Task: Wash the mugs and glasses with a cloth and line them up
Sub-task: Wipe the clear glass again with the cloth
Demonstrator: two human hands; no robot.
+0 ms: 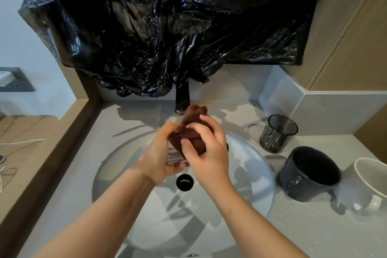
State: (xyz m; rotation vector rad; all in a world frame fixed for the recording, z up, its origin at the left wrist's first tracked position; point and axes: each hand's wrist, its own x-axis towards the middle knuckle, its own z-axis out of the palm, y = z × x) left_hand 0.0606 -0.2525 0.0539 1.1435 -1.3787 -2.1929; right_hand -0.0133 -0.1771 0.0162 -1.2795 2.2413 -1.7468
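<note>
Head view, looking down over a round basin (259,174) set in a grey tabletop (314,232).

- Left grip (161,153): over the middle of the basin, fingers curled under a clear glass (174,156) and holding it. The glass is mostly hidden by both hands, with only part of its wall showing. Cannot tell whether it is upright or tilted.
- Right grip (207,153): clenched on a brown cloth (193,114), with the thumb and fingers pressed into the bundle. The cloth is bunched against the top of the clear glass, its loose end standing up just in front of the tap.
- Tap (182,98): dark, at the back of the basin, directly behind the hands. Cannot tell whether water is running.
- Drain (184,182): dark and round, in view just below the hands.
- To the right of the basin, three vessels stand on the tabletop in a rough row running from back to front:
  - a smoky tumbler (278,134), upright and farthest back;
  - a dark mug (310,174), open end up, near the basin rim;
  - a white mug (370,182), partly cut off by the frame edge, just beside the dark mug.
- Black plastic sheet (167,27): crumpled, covering the wall above the tap.
- Wall socket (12,79): at far left.
- Wooden ledge (31,132): below the wall socket, with thin cords lying on it.
</note>
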